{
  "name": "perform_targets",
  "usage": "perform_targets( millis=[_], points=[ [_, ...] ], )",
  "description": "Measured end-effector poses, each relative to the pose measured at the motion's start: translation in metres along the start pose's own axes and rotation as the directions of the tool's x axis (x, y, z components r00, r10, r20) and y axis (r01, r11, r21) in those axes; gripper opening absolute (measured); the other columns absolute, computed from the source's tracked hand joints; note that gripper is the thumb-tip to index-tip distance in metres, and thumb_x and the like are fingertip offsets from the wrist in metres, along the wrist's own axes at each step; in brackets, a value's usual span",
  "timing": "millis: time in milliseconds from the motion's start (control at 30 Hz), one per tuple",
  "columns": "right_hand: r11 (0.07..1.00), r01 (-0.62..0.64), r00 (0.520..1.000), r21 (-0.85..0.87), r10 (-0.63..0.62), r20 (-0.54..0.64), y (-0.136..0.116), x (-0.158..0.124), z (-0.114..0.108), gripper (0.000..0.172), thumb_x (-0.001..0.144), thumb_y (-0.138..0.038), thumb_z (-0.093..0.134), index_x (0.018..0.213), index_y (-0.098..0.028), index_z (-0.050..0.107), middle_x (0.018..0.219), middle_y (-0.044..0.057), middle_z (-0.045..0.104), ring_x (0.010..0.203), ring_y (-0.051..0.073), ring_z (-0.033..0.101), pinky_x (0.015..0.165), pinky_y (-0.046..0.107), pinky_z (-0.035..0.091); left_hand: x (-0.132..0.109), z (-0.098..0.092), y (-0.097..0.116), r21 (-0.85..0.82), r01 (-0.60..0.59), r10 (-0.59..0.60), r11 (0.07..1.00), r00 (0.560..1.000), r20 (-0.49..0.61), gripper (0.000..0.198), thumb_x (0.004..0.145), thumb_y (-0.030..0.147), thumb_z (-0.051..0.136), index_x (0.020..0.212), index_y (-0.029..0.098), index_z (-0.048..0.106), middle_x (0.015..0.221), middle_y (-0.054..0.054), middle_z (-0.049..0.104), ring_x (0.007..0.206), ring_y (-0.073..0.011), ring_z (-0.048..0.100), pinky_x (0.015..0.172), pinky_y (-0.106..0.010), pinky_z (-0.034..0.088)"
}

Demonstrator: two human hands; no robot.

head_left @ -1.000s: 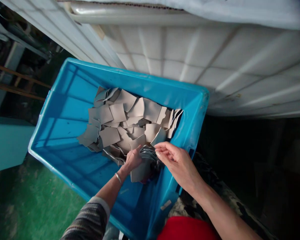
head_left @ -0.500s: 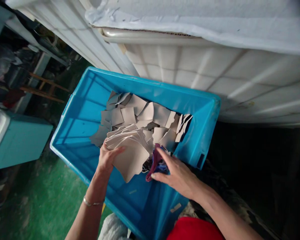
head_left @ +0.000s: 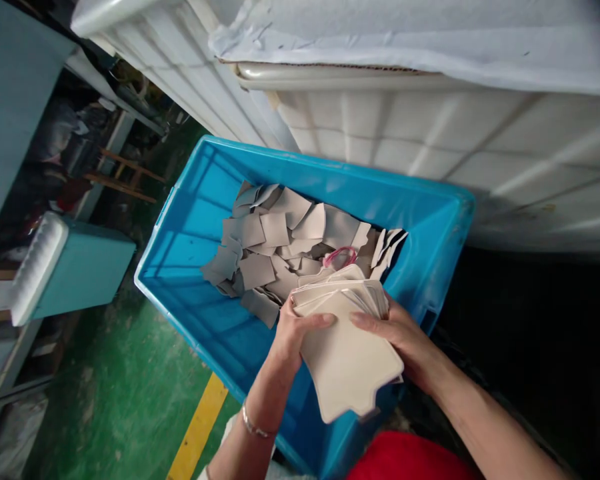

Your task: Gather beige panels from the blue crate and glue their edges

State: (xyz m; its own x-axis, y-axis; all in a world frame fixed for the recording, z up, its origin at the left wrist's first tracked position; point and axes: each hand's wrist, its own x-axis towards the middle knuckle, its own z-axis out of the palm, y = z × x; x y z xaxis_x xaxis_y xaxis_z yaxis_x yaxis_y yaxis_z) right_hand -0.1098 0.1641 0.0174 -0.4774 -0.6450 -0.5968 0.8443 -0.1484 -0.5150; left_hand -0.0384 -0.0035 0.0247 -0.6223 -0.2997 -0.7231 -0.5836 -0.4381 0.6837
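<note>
A blue plastic crate (head_left: 190, 233) stands on the floor with a heap of loose grey cut pieces (head_left: 275, 240) inside. Both hands hold one thick stack of pale cut pieces (head_left: 347, 350) above the crate's near right corner. My left hand (head_left: 295, 330) grips the stack's left edge, thumb lying on top. My right hand (head_left: 405, 337) clasps its right edge, fingers curled round it. A pink band (head_left: 340, 255) lies on the heap just beyond the stack.
A white panelled wall (head_left: 405, 133) with white cloth (head_left: 405, 33) on top rises behind the crate. A teal box (head_left: 80, 267) stands at left on the green floor (head_left: 105, 400), which has a yellow line (head_left: 200, 427). Red cloth (head_left: 405, 460) shows at the bottom.
The stack rose out of the crate and moved right. My right hand left the pink band and took hold of the stack's right edge. The camera view shifted left.
</note>
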Motion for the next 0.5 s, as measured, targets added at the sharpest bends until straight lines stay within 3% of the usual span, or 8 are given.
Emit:
perform_targets(
  millis=[133,267,333,367,433,500],
  points=[
    [0.993,-0.115,0.993,0.034,0.114,0.023,0.002,-0.002,0.001,0.071,0.066,-0.031,0.080,0.129,-0.016,0.051,0.106,0.011,0.067,0.078,0.023,0.067,0.065,0.031,0.054,0.007,0.004,-0.001,0.052,0.021,-0.024,0.998,0.997,0.068,0.061,0.056,0.023,0.084,0.112,0.018,0.061,0.105,-0.008,0.072,0.080,-0.0211,0.069,0.075,-0.032,0.057],
    [0.987,-0.112,0.992,0.117,0.119,-0.050,0.004,0.002,0.007,0.064,0.062,-0.025,0.080,0.121,-0.013,0.057,0.103,0.011,0.068,0.080,0.024,0.067,0.065,0.031,0.054,0.015,0.003,0.037,0.236,0.006,-0.025,0.972,0.997,0.079,0.070,0.053,0.027,0.086,0.115,0.016,0.057,0.103,-0.008,0.070,0.075,-0.0192,0.067,0.071,-0.030,0.055],
    [0.985,-0.067,0.991,0.157,0.084,-0.101,0.003,0.005,0.009,0.061,0.063,-0.026,0.079,0.119,-0.014,0.059,0.106,0.011,0.067,0.084,0.024,0.066,0.070,0.032,0.055,0.025,0.007,0.060,0.236,-0.033,-0.014,0.971,0.981,0.194,0.070,0.060,0.039,0.082,0.120,0.016,0.054,0.104,-0.008,0.069,0.080,-0.0208,0.067,0.072,-0.030,0.054],
    [0.986,-0.030,0.991,0.166,0.051,-0.127,0.001,0.006,0.008,0.059,0.064,-0.027,0.079,0.118,-0.015,0.060,0.107,0.010,0.067,0.086,0.024,0.066,0.073,0.033,0.055,0.033,0.009,0.070,0.216,-0.059,-0.002,0.975,0.962,0.272,0.068,0.069,0.050,0.074,0.124,0.016,0.052,0.105,-0.009,0.069,0.083,-0.0220,0.067,0.072,-0.031,0.054],
    [0.987,0.043,0.982,0.156,-0.013,-0.187,-0.005,0.009,0.004,0.057,0.063,-0.029,0.078,0.117,-0.017,0.061,0.105,0.007,0.068,0.088,0.024,0.066,0.076,0.034,0.055,0.052,0.006,0.079,0.263,-0.153,0.041,0.953,0.920,0.389,0.071,0.084,0.069,0.039,0.134,0.019,0.044,0.110,-0.009,0.067,0.089,-0.0239,0.066,0.073,-0.033,0.054],
    [0.988,0.101,0.966,0.116,-0.069,-0.251,-0.011,0.011,-0.003,0.055,0.064,-0.032,0.076,0.115,-0.019,0.061,0.102,0.006,0.069,0.087,0.025,0.066,0.076,0.036,0.055,0.075,-0.006,0.069,0.503,-0.295,0.077,0.813,0.909,0.409,0.075,0.089,0.068,0.007,0.141,0.022,0.035,0.116,-0.009,0.065,0.095,-0.0242,0.065,0.076,-0.034,0.054]
  ],
)
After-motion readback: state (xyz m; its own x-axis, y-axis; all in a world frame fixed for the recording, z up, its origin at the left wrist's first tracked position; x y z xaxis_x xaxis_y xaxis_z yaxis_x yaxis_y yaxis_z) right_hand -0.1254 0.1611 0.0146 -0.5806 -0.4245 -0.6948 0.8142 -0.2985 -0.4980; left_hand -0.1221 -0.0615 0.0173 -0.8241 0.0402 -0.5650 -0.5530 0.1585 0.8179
